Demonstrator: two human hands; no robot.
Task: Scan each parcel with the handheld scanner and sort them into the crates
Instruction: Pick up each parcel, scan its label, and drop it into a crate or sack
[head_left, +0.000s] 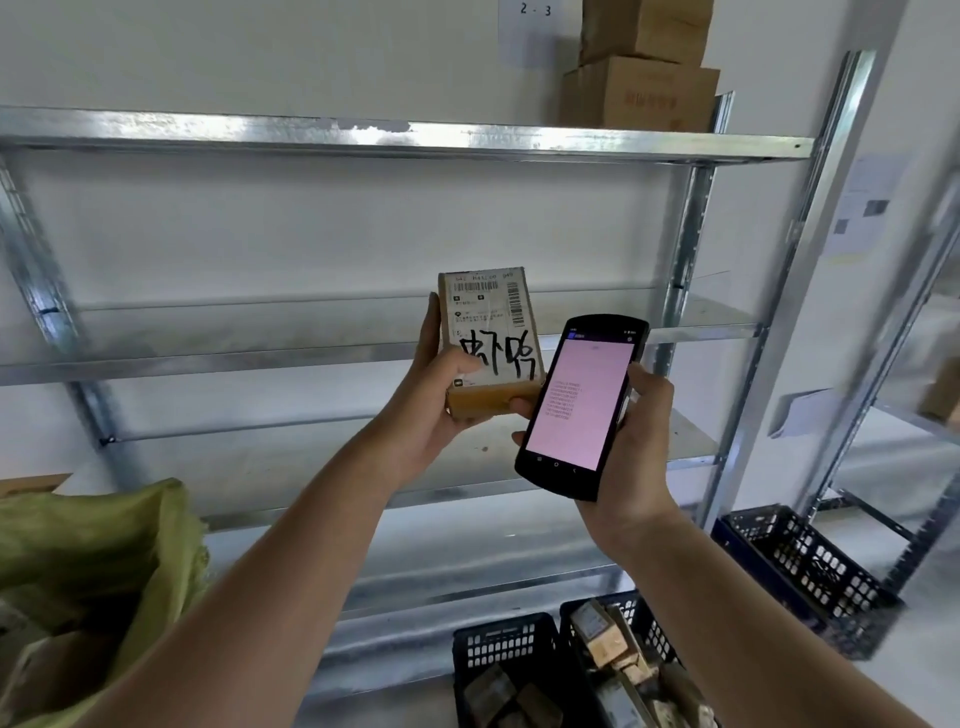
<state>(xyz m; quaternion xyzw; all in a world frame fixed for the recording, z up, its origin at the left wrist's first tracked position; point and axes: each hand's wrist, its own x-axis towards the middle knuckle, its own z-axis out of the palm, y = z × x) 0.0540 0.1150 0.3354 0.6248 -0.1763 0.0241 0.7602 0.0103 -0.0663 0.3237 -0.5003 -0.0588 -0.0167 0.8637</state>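
Two hands engaged. Left hand (434, 402) grips parcel (488, 338) at its lower end, thumb across the label, long axis upright, barcodes at top. Right hand (631, 457) wraps handheld scanner (582, 402), screen lit pink, just right of the parcel and overlapping its lower corner. Scanner head tilts up-left, toward the barcodes above it. Crates (519, 660) sit well below, partly filled.

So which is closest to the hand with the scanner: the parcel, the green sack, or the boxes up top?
From the right hand:
1. Parcel, just left, in the left hand.
2. Boxes, high above on the top shelf.
3. Green sack, far left, low.
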